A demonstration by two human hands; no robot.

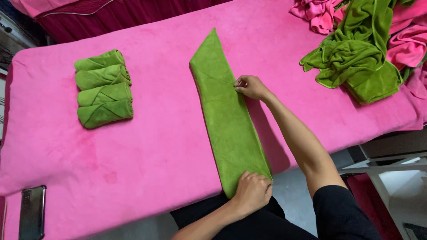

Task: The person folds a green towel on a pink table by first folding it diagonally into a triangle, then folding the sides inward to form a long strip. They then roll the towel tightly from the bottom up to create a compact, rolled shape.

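Partly hidden, the green towel (pixel 227 115) has its near end under the closed left hand (pixel 251 192); right hand (pixel 250 86) pinches its edge.

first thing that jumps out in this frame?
The long green towel, folded into a narrow strip with a pointed far end, lies mid-table on the pink cover. The right hand pinches its right edge; the left hand presses its near end. Four rolled green towels sit far left.
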